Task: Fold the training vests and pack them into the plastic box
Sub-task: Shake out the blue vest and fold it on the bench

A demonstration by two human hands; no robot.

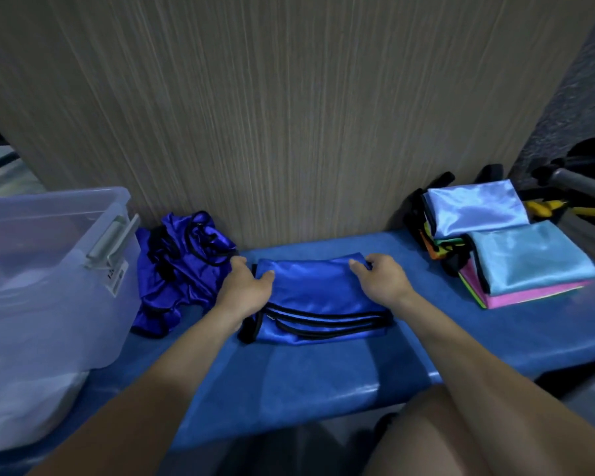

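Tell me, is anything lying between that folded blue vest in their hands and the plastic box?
Yes. A crumpled blue vest lies on the bench between the folded blue vest, gripped by the left hand and right hand, and the plastic box at the left. Lifting over it should clear it.

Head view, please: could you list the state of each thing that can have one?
blue vest: folded flat on the bench, both hands gripping it
left hand: grips its left edge
right hand: grips its right edge
crumpled vests: unfolded heap
folded stacks: neat piles
plastic box: lid off
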